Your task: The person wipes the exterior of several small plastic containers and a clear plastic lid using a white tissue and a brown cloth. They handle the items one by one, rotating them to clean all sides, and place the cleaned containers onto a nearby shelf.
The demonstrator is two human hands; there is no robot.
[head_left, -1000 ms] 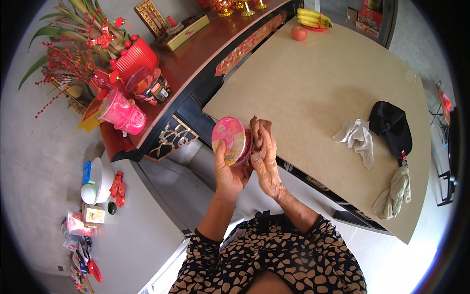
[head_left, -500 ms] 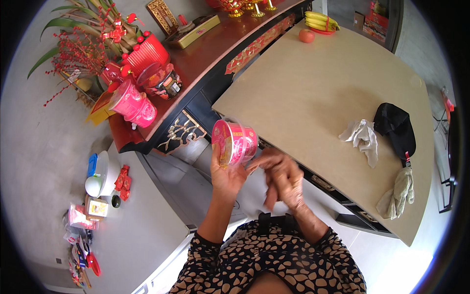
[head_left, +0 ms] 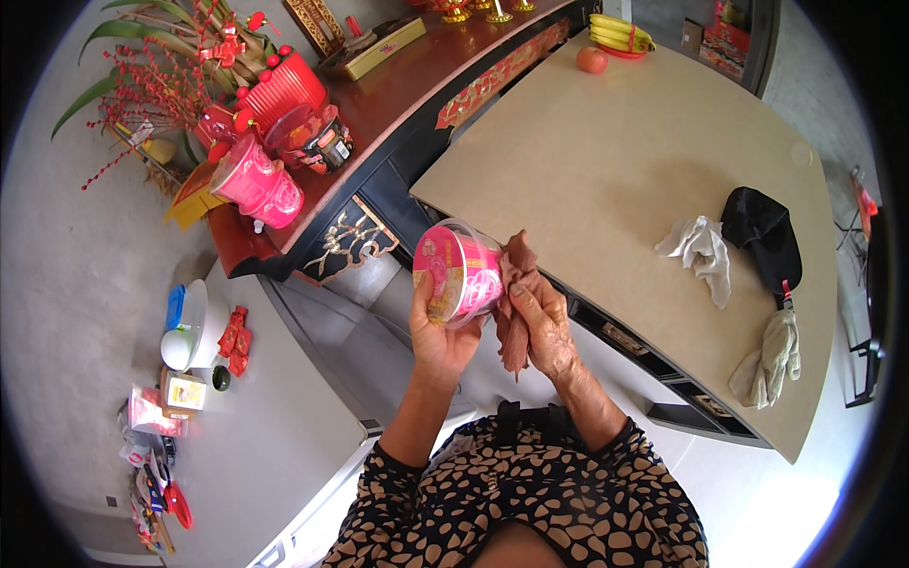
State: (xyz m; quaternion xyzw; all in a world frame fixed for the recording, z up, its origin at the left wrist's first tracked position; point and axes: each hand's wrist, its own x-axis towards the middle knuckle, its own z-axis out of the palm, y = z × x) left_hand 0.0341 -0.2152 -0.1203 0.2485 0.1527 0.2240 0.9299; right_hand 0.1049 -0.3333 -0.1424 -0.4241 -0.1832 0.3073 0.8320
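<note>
A pink tub with a clear plastic lid or cover [head_left: 459,273] is tilted on its side in front of me. My left hand [head_left: 441,331] grips it from below and on its left side, fingers wrapped round it. Pressed against the tub's right end is a crumpled brown cloth [head_left: 517,308]. My right hand [head_left: 546,331] is closed on that cloth, thumb on top. Part of the cloth hangs down beside the fingers. The fingers behind the tub are hidden.
A dark red carved altar table [head_left: 398,80] bears stacked pink tubs [head_left: 260,185], a red planter and gold stands. On the beige table [head_left: 615,180] lie bananas [head_left: 620,36], an apple [head_left: 592,61], a white cloth [head_left: 701,257], a black cap [head_left: 763,235] and gloves [head_left: 769,364].
The brown cloth now shows spread out against the tub's right end, where my right hand was blurred before. The tub stays in my left hand, turned slightly.
</note>
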